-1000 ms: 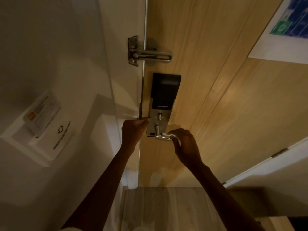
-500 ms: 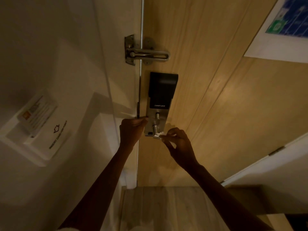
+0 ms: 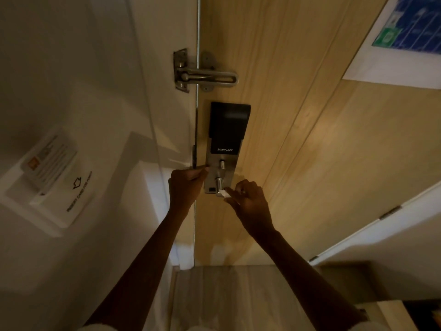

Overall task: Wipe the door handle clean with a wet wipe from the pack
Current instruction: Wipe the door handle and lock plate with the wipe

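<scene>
Right hand [image 3: 250, 209] pinches a small white wet wipe [image 3: 224, 193] between thumb and fingers, pressed on the door handle [image 3: 220, 187] — the wipe sits at the lever's inner end, next to the stem. Most of the lever is hidden behind that hand. Left hand [image 3: 186, 187] is curled and braced against the left edge of the lock plate, fingertips touching the door's edge; can't tell whether it holds anything. Both forearms bare, reaching up from the bottom of the frame.

The handle sits at the bottom of a smart lock [image 3: 225, 144] — black upper housing, silver plate below, small thumb-turn above the handle stem. Lock is mounted on a light wooden door [image 3: 298, 139]. Above it, a metal swing-bar door guard [image 3: 205, 76] spans the gap between door and white frame. On the left wall, a key card holder [image 3: 47, 180] with a card in it. Upper right on the door, a blue and green posted notice [image 3: 410, 32]. Lighting dim.
</scene>
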`<state>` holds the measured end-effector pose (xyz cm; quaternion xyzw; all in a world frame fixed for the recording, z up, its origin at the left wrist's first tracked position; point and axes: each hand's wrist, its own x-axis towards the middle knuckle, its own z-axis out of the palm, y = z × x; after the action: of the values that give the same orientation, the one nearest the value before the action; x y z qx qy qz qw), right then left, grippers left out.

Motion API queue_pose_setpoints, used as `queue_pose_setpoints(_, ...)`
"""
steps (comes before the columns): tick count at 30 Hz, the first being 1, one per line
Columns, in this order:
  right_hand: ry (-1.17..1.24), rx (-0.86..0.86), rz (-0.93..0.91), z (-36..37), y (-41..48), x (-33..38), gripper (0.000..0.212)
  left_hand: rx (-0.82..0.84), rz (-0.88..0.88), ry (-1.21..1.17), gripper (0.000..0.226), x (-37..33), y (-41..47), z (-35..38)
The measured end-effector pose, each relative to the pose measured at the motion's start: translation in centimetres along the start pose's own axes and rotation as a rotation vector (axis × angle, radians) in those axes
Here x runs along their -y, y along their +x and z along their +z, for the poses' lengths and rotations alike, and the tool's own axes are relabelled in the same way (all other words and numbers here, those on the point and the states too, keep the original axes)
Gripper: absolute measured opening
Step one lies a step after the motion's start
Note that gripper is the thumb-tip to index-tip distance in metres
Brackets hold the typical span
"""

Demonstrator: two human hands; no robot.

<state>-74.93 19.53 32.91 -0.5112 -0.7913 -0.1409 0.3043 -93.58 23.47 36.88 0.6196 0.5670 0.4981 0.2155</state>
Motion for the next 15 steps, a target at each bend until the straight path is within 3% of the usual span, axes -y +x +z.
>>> queue_pose_setpoints(4, -0.094, 0.017, 0.008, -0.4, -1.1, -2.3, 0.032, -0.012, -0.011, -0.003, 0.023, -0.1, -0.2, 0.2)
queue_pose_setpoints(12, -0.073, 0.086, 0.007, 0.2, 0.1, 0.3, 0.025, 0.000, -0.037, 0.090, 0.031, 0.5, -0.5, 0.6)
queue_pose_setpoints(15, -0.068, 0.135, 0.036, -1.1, -0.9, -2.1, 0.025, -0.042, -0.156, -0.066, 0.024, 0.0, -1.4, 0.9)
